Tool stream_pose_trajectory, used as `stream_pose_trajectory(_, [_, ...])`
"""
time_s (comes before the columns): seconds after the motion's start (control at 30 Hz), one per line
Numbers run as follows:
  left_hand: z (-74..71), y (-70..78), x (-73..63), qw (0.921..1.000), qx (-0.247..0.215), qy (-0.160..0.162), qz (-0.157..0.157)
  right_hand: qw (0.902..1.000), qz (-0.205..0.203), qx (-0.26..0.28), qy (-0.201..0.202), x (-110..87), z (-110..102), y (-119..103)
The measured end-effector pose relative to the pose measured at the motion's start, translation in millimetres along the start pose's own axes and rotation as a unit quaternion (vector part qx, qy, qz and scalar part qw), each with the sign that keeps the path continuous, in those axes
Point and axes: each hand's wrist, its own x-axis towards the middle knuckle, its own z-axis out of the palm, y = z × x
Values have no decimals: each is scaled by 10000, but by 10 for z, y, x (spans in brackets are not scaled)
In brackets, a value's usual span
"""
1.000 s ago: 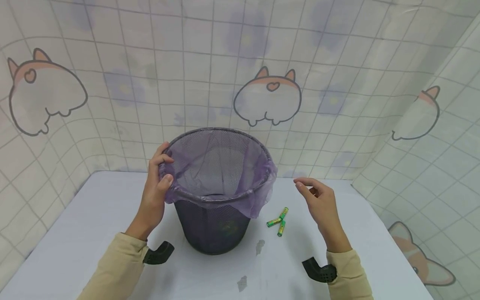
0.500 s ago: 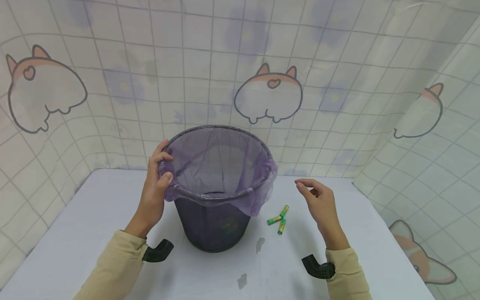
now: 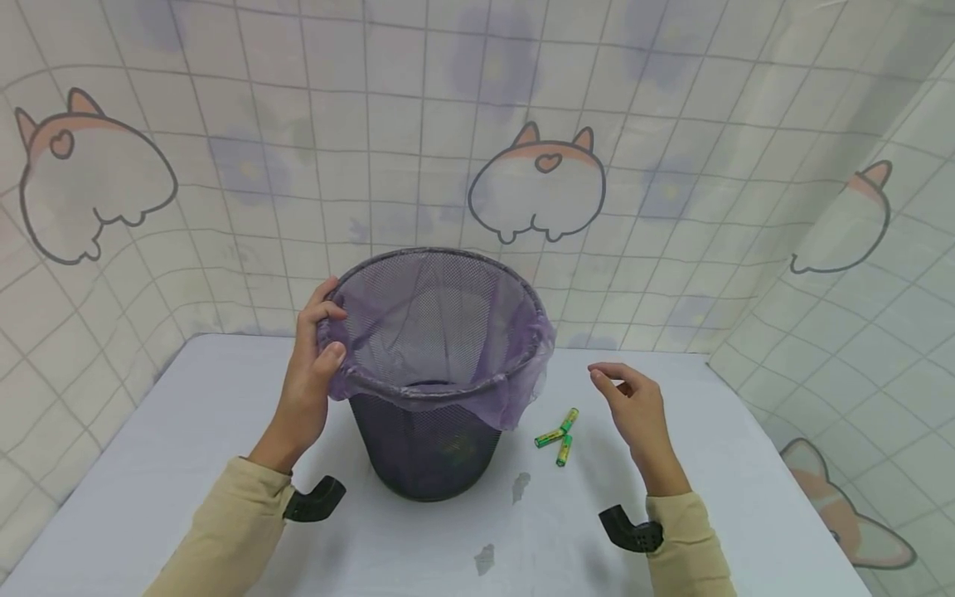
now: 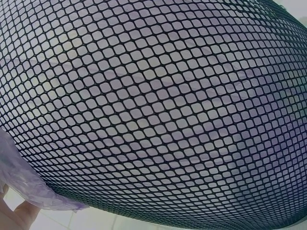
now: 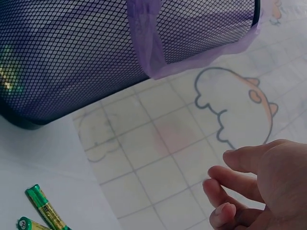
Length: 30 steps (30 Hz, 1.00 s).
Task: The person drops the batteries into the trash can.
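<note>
A black mesh wastebasket (image 3: 429, 452) stands upright on the table, lined with a thin purple trash bag (image 3: 515, 402) folded over its rim. My left hand (image 3: 306, 381) grips the basket's left rim through the bag, thumb on the near side. To the right of the basket, my right hand (image 3: 637, 414) hovers with loosely bent fingers and holds nothing. Three green and yellow batteries, one of them lower right (image 3: 564, 450), lie close together on the table between basket and right hand. Something greenish-yellow (image 5: 8, 76) shows blurred through the mesh low in the basket.
The white table (image 3: 179, 448) has two grey worn patches, one near the front (image 3: 485, 560). A tile-patterned curtain (image 3: 671, 99) with cartoon corgis hangs behind and at both sides. A black curved mount sits on each wrist.
The head view has shifted slightly. My left hand keeps its grip on the rim; the right hand has sunk a little beside the batteries, which have not moved.
</note>
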Motion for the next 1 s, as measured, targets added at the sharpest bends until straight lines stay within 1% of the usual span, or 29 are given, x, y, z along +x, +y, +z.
stream_pose_trajectory(0.33, [-2,12,-7,10000,-29,-7,-69,9997,200,-32,-97,3,43,61])
stream_pose_trajectory(0.6, [-8,13,0,10000,-8,1,-75,9992,334,-151,-138,33,94,163])
stream_pose_trajectory(0.73, [-9,13,-2,9999,-87,-5,-134,9988,411,-196,-152,45,112,209])
stream_pose_trajectory(1.0, [-7,16,-8,9997,-97,-6,-209,9982,454,-244,-311,59,149,322])
